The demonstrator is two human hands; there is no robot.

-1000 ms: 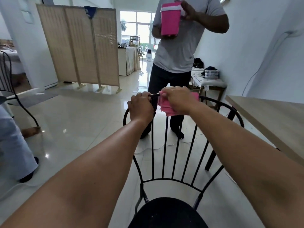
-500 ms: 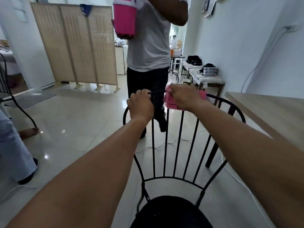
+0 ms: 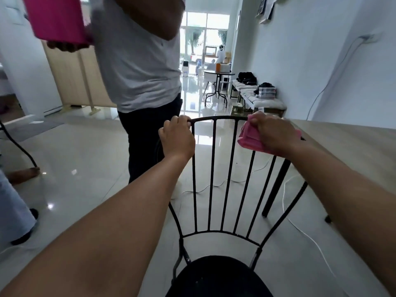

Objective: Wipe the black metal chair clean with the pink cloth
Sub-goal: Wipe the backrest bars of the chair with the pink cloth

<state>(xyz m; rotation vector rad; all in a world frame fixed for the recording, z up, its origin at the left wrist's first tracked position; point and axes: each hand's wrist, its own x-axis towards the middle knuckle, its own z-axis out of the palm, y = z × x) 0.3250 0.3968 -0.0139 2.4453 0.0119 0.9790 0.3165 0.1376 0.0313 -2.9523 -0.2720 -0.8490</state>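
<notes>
The black metal chair (image 3: pixel 218 275) stands low in the centre of the frame, its round dark seat at the bottom edge and its fan of thin spindles rising to a curved top rail (image 3: pixel 220 118). Since half a second ago the pink cloth (image 3: pixel 248 139) has slid rightward along that rail, away from the left hand (image 3: pixel 177 140), so a bare stretch of rail and three spindle tops now show between the two hands. The cloth is bunched and folded over the rail's right shoulder, with a thick edge hanging below. The right hand (image 3: pixel 274 133) holds it there, fingers curled over the cloth and the rail beneath. The left hand has stayed where it was, fingers wrapped firmly round the rail's left end.

A pale wooden bench (image 3: pixel 353 146) lies just right of the chair back, one black leg (image 3: pixel 276 185) showing behind the spindles. A white cable (image 3: pixel 300 230) trails over the glossy tiled floor. The standing person in a grey shirt (image 3: pixel 137 61) has come closer and now fills the upper left, holding a pink container (image 3: pixel 57 18).
</notes>
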